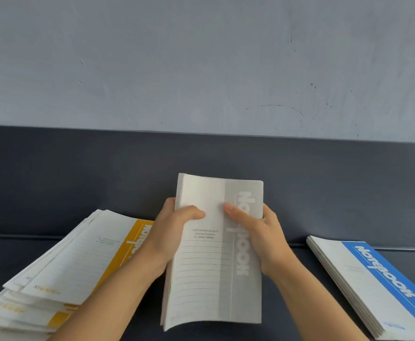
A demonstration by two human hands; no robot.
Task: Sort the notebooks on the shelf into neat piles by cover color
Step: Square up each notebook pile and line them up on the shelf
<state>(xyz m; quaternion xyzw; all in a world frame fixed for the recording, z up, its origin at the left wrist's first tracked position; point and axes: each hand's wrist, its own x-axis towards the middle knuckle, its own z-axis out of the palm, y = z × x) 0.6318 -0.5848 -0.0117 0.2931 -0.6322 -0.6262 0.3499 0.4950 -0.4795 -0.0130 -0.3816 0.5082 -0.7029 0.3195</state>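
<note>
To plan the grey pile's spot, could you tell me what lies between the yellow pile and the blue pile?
The head view shows the grey notebooks, held by the left hand and right hand, over the dark shelf.

**Words on the notebook covers**

The grey-and-white paper notebook bundle (pixel 213 267) carries "Notebook" in white letters along its grey band. Small print on its white part seems to read "A5 140mm*200mm". The blue-and-white notebook pile (pixel 378 279) shows "Notebook" on its blue band. The yellow-and-white notebook pile (pixel 78 254) shows "Notebook", partly hidden, and "A5" at a corner.
</note>
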